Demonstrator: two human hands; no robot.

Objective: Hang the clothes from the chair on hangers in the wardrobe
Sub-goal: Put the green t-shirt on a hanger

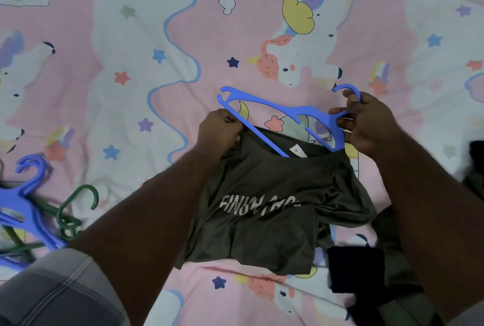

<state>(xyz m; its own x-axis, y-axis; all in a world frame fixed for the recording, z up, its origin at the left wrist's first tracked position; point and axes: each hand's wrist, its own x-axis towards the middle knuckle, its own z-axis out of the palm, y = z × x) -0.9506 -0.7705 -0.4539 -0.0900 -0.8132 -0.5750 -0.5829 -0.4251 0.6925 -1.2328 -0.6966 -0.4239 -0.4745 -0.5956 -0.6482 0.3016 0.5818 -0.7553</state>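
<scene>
Two hands work one shirt: the left hand [218,130] pinches the collar edge of the olive shirt [264,205], fingers curled tight into the cloth, and the right hand [366,126] grips the blue hanger [277,113] at its neck, just under the hook. One hanger arm is already inside the neck opening, beside the small white size tag [296,151]; the other arm sticks out past the left hand, clear of the shirt. The shirt lies bunched on the bedsheet [131,63], print side up, below the hanger. It looks thin, light and limp, likely a bit slick, so it should slide easily and sag wherever it is unsupported; the collar seam seems the firm place to hold. The hanger looks stiff plastic, best held at the neck. Spare hangers [34,210], blue and green, lie far left of the shirt; dark clothes [356,270] lie to its lower right
</scene>
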